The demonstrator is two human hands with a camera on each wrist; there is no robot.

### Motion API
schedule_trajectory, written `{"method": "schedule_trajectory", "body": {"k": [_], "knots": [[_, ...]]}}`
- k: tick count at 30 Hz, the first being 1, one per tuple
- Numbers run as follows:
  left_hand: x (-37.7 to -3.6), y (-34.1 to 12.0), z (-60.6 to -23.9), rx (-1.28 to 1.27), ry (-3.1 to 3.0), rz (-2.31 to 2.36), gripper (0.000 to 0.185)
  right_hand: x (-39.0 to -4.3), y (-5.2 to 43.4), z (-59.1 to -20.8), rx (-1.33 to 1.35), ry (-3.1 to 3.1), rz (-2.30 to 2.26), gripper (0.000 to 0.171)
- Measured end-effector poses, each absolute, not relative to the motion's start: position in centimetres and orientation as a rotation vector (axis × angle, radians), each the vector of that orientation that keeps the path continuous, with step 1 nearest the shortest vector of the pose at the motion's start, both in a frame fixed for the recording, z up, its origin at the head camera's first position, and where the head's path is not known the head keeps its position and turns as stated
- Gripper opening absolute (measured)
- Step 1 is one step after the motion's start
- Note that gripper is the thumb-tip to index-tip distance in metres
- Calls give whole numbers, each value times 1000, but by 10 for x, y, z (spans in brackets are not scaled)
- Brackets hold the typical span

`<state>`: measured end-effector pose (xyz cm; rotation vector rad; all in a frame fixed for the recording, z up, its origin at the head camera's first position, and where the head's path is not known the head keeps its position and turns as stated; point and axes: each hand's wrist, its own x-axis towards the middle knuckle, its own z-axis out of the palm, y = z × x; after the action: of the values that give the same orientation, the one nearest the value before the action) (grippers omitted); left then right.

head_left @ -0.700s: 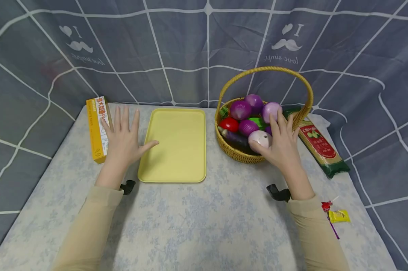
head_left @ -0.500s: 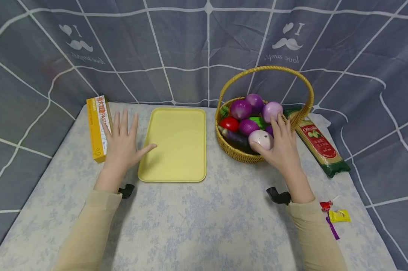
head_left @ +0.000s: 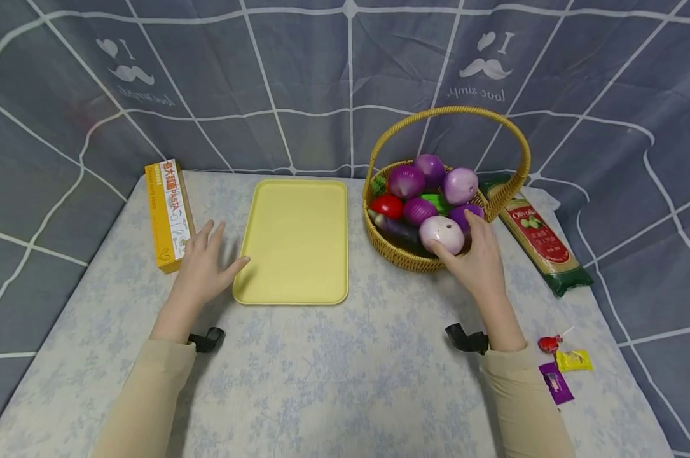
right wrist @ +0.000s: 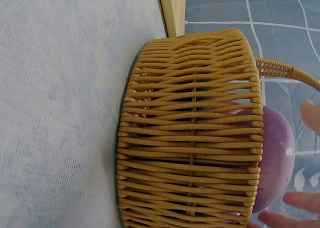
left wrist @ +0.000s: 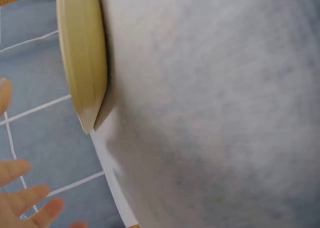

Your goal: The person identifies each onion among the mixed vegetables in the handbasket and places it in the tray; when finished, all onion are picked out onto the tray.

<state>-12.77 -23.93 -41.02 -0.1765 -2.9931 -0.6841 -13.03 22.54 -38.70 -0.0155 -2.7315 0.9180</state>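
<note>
My right hand (head_left: pixel 476 261) is at the front right of a wicker basket (head_left: pixel 399 259), its thumb and fingers spread about a pale purple onion (head_left: pixel 441 234). In the right wrist view the thumb stands apart from this onion (right wrist: pixel 275 160), while the fingertips are close to its lower side; touch cannot be made out. Around it in the basket lie several darker purple onions (head_left: pixel 406 182), an eggplant (head_left: pixel 399 234) and a red tomato (head_left: pixel 387 206). My left hand (head_left: pixel 201 264), fingers loosely bent and holding nothing, hovers between a yellow tray (head_left: pixel 299 242) and a pasta box (head_left: pixel 169 216).
The basket's tall handle (head_left: pixel 453 111) arches over the vegetables. Right of it lies a green-ended pasta packet (head_left: pixel 542 242). Beside the right forearm are a red lollipop (head_left: pixel 549 344), a yellow wrapped sweet (head_left: pixel 573 360) and a purple one (head_left: pixel 556 383). A grey curtain (head_left: pixel 299 76) hangs behind the table.
My right hand has drawn slightly back and its fingers have bent in toward the pale onion. The left hand has moved back toward me, its straight fingers now loosely bent.
</note>
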Motion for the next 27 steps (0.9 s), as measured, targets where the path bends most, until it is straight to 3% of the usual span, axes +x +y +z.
{"method": "schedule_trajectory", "body": {"k": [9,27], "knots": [[-128,-243,-417,-31,-3131,-1159,75,-131,222,-386,-70,-2738,998,83],[-129,-243,-431,113,-3128,-1415,60,-138,218,-384,-140,-2809,1092,81]]}}
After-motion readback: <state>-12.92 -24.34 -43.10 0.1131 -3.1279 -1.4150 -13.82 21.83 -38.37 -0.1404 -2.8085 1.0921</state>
